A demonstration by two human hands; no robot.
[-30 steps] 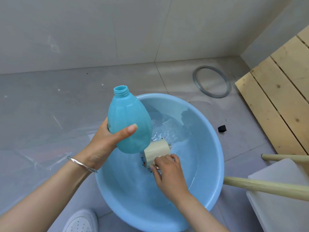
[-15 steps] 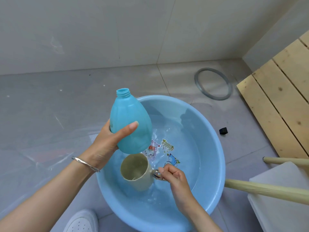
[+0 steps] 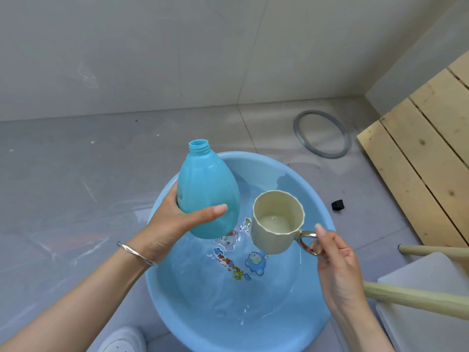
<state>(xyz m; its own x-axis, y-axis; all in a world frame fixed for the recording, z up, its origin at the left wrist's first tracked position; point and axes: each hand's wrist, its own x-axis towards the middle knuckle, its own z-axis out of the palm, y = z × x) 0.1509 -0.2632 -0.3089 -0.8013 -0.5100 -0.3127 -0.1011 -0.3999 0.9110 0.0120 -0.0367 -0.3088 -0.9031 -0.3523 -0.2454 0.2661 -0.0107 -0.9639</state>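
Observation:
My left hand [image 3: 175,224] grips an open, capless turquoise bottle [image 3: 206,191] upright above the left side of a light blue basin [image 3: 317,204]. My right hand [image 3: 335,260] pinches the golden handle of a cream cup [image 3: 276,224] and holds it upright over the basin, just right of the bottle. Water lies in the bottom of the cup. The basin stands on the floor and holds shallow water over cartoon stickers [image 3: 238,257] on its bottom.
A grey ring [image 3: 299,133] lies on the grey floor behind the basin. A small black cap [image 3: 337,205] sits right of it. Wooden planks [image 3: 426,153] lean at right. A white stool [image 3: 431,301] with wooden legs stands at lower right. My white shoe [image 3: 121,341] shows below.
My right hand dipped the cup into the basin water, scooped, and has now lifted it up and right with water inside. The bottle in my left hand stayed nearly still.

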